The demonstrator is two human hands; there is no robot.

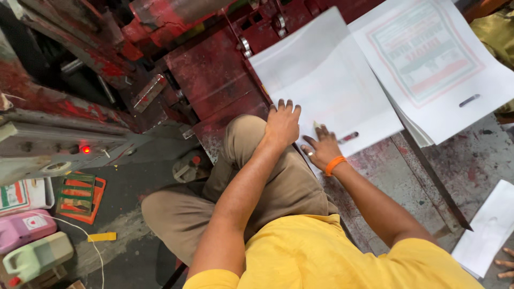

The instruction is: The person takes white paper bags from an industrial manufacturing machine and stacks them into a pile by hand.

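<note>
My left hand (282, 123) lies flat, fingers together, on the near-left edge of a blank white sheet (326, 80), just above my bent knee in tan trousers (241, 144). My right hand (321, 149), with an orange wristband and a ring, presses spread fingers on the same sheet's near edge, beside a small slot cutout (349, 137). A small pale bit shows at its fingertips; I cannot tell what it is. Neither hand grips anything. The sheet tops a stack lying on a worn red metal machine bed (214, 75).
A printed white sheet stack (433, 59) with a slot cutout lies to the right. Red machine parts (107, 59) fill the upper left, with a lit red lamp (85, 149). Plastic jugs (32, 241) and printed cards (77, 195) lie on the floor. Another person's fingers (506, 263) touch paper (490, 230) at bottom right.
</note>
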